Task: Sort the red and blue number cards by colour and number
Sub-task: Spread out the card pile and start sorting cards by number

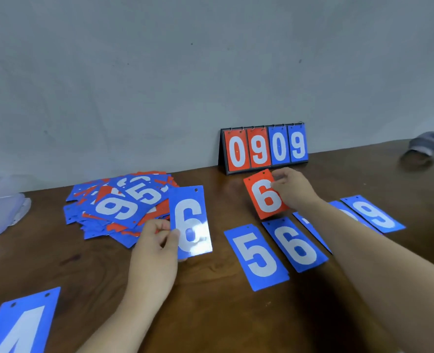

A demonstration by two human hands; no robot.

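Sorting looks barely begun. Most of the work sits in the pile [119, 205], a thick fanned heap of mixed red and blue cards on the table [211, 314], at about ten o'clock from the left hand [157, 240].

Laid out so far is one blue row that climbs toward two o'clock from the near middle. It holds the 5 [258, 257], the laid 6 [296, 244], a hidden card [310, 222] mostly under the right forearm (its number cannot be read), and then the 9 [373, 214]. The 4 [22, 324] lies well apart at the seven o'clock corner. No red row shows yet.

The left hand pinches the blue 6 [190, 222] by its left edge between thumb and fingers and holds it tilted up off the wood, at nine o'clock of the 5. The right hand [294, 189] has its fingers curled over the right edge of the red 6 [265, 197]. That card is at twelve o'clock of the laid 6 and just in front of the scoreboard [264, 149]; whether it touches the table I cannot tell.

By my reckoning the red 6 would open a red row behind the blue one, and the blue 6 belongs with the laid 6. After that, the whole pile remains to be gone through.
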